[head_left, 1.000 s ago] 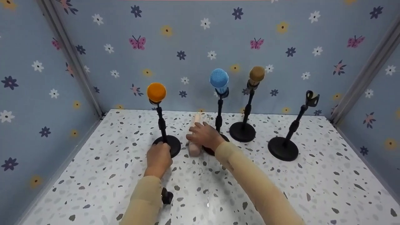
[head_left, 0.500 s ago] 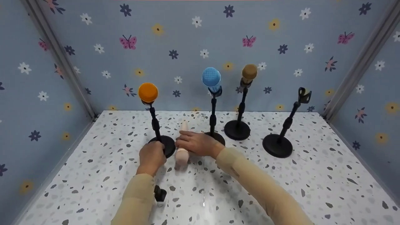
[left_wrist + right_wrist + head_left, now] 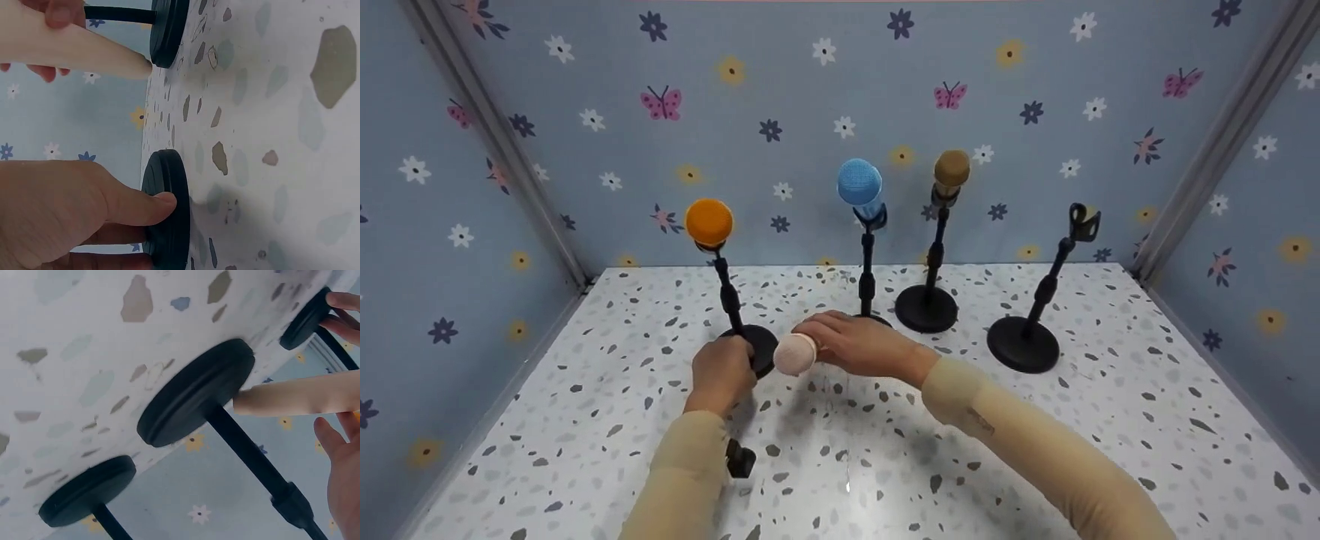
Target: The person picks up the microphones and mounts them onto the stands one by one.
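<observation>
My right hand point(image 3: 866, 345) holds a pale pink microphone point(image 3: 795, 354) by its handle, the round head pointing toward me. In the left wrist view the bare handle point(image 3: 93, 49) slants, its tail end close to the tabletop. My left hand point(image 3: 724, 371) grips the round black base point(image 3: 177, 225) of the leftmost stand, thumb on the rim. That stand carries an orange microphone point(image 3: 709, 221). Just behind my right hand stands another stand with a blue microphone point(image 3: 859, 182); its base point(image 3: 197, 394) is partly hidden by the hand in the head view.
A stand with a brown microphone point(image 3: 952, 169) is at the back right. Farther right, a black stand point(image 3: 1039, 300) has a bare clip on top. The speckled white tabletop point(image 3: 1035, 450) is bounded by flowered walls point(image 3: 810, 97). A small black object point(image 3: 740, 459) sits beside my left sleeve.
My right hand has taken hold of the pink microphone, drawn it toward me and raised its head off the table. My left hand stays on the base. The head view shifted slightly.
</observation>
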The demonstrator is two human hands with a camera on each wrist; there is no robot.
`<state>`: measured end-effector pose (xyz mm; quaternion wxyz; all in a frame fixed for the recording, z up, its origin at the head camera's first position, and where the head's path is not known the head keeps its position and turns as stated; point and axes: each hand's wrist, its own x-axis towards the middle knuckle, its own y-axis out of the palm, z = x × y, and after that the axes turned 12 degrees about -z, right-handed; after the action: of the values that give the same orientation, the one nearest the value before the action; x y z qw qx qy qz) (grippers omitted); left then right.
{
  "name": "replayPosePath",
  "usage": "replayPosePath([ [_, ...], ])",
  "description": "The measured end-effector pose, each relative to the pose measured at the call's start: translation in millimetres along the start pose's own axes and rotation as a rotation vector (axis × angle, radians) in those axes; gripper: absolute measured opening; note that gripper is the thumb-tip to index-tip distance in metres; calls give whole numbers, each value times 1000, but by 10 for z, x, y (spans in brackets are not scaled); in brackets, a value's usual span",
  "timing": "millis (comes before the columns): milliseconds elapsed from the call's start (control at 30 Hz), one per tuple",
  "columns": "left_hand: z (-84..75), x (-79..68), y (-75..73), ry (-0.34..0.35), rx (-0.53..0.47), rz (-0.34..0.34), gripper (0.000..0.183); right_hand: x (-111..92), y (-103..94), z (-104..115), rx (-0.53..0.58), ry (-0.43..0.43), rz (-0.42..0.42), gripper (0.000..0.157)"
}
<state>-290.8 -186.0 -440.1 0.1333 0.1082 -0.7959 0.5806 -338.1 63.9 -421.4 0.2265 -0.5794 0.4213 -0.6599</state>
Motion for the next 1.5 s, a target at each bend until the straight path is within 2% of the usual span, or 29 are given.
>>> replayPosePath([
  [200, 6, -4, -51, 14, -4, -2, 7, -40, -224, 81, 30, -10, -38, 42],
  [367, -26, 4, -79, 3, 20, 54, 4, -88, -388, 86, 43, 20, -39, 46],
  [567, -85, 17, -159, 33, 41, 206, 16, -160, -666, 95, 85, 136, 37, 50],
  [767, -94, 71, -344, 73, 48, 394, 10, -244, -925, 89, 77, 229, 156, 48],
  [867, -160, 102, -405, 92, 16, 476, 10, -310, -1060, 69, 86, 260, 224, 47],
  [967, -311, 145, -422, 166, -11, 528, 26, -418, -1203, 31, 89, 300, 264, 45],
  [1100, -613, 224, -428, 281, -9, 568, 48, -609, -1401, -19, 78, 344, 259, 41],
  [1233, -951, 275, -457, 375, 43, 583, 44, -802, -1599, -54, 66, 386, 239, 42],
  [1333, -1189, 252, -435, 443, 77, 562, 35, -924, -1729, -75, 52, 423, 225, 47],
  [1433, -1402, 197, -324, 500, 83, 525, 28, -1025, -1839, -94, 51, 455, 207, 48],
  [1500, -1531, 164, -200, 523, 71, 504, 31, -1086, -1901, -106, 53, 476, 197, 49],
])
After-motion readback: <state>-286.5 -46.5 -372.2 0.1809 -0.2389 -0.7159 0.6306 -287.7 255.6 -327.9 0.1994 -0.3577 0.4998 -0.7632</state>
